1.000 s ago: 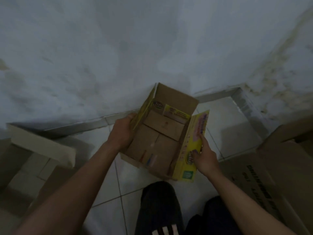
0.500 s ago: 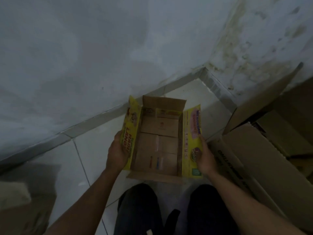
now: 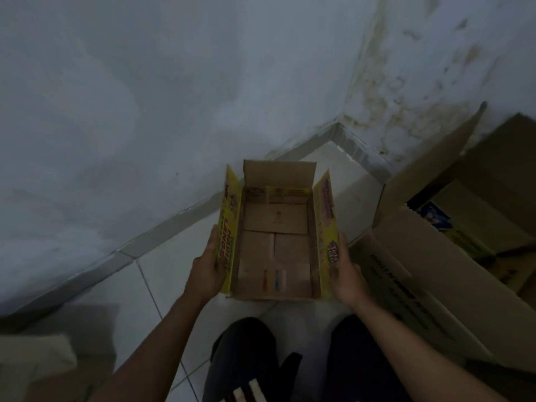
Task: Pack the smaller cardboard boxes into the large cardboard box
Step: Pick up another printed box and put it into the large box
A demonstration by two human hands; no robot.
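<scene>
A small open cardboard box (image 3: 275, 245) with yellow printed side flaps is held in front of me above the tiled floor, its opening facing up. My left hand (image 3: 207, 271) grips its left yellow flap and my right hand (image 3: 346, 274) grips its right flap. Inside it I see only its brown bottom flaps. The large cardboard box (image 3: 435, 274) stands open at the right, its near wall printed with dark letters, about touching my right hand. Something blue and yellow shows inside the large box.
A white stained wall corner (image 3: 336, 123) lies just beyond the small box. Another cardboard piece (image 3: 32, 358) sits at the lower left. My dark-trousered legs (image 3: 243, 358) are below the box on the white floor tiles (image 3: 150, 288).
The view has swung right, bringing the large box further into sight. The small box has been turned level and square to me, and both hands keep their hold on its sides.
</scene>
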